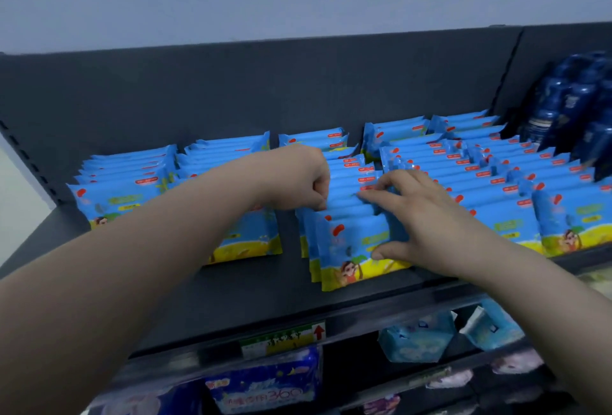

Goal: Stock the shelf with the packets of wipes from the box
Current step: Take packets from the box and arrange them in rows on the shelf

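Head view: two bare forearms reach forward over a dark shelf [231, 292] stocked with upright blue packets of wipes standing in rows. Both hands meet at the middle row [351, 242], which runs front to back, straight away from the person, each packet's wide printed face turned toward the viewer. The left hand [308, 182] is curled into a loose fist at the row's upper left edge, fingertips down among the packet tops; whether it pinches a packet cannot be told. The right hand [420, 216] grasps the front few packets, fingers spread over their tops, thumb pressed on the foremost face. This hand is nearer the row's front end, which stands forward of the row beyond the left arm [255, 239] and the rows past the right wrist [506, 216]. Squaring it likely means pushing back, away from both hands. The box is out of view.
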Demonstrator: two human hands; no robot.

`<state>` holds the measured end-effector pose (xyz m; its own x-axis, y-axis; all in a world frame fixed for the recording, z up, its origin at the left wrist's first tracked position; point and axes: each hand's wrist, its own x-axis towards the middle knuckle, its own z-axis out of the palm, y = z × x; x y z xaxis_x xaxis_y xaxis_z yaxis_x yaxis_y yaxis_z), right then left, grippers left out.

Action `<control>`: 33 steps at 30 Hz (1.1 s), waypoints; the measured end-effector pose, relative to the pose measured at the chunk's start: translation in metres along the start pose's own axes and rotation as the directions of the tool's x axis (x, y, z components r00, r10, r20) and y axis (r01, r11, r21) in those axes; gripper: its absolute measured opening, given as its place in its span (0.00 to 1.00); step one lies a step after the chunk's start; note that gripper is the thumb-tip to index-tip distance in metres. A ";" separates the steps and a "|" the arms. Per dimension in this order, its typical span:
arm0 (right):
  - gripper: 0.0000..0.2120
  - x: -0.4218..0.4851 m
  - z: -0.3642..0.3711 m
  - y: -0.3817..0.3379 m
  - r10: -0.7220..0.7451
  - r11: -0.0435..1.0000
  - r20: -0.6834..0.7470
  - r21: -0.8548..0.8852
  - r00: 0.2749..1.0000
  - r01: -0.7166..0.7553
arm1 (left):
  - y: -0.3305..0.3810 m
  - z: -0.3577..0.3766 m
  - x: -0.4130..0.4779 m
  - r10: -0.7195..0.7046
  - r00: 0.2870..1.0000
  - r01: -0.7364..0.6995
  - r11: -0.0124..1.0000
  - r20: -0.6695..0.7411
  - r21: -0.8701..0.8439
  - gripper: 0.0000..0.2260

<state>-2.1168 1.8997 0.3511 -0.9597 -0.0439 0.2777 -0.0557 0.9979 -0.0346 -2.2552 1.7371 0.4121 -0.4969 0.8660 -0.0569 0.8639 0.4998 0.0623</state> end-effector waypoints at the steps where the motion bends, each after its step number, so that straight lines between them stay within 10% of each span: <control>1: 0.39 0.000 -0.001 0.000 0.016 1.000 0.007 0.008 1.000 -0.017 | -0.002 -0.002 0.002 0.002 1.000 -0.002 1.000 -0.024 -0.008 0.07; 33: 0.50 0.039 -0.015 0.022 -0.105 0.989 0.202 -0.078 0.974 0.123 | -0.034 -0.003 0.040 -0.153 0.988 0.154 0.986 0.020 -0.055 0.12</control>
<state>-2.1511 1.9204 0.3758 -0.9842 -0.1577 0.0806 -0.1517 0.9856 0.0750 -2.3051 1.7546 0.4105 -0.6218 0.7785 -0.0856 0.7710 0.6277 0.1074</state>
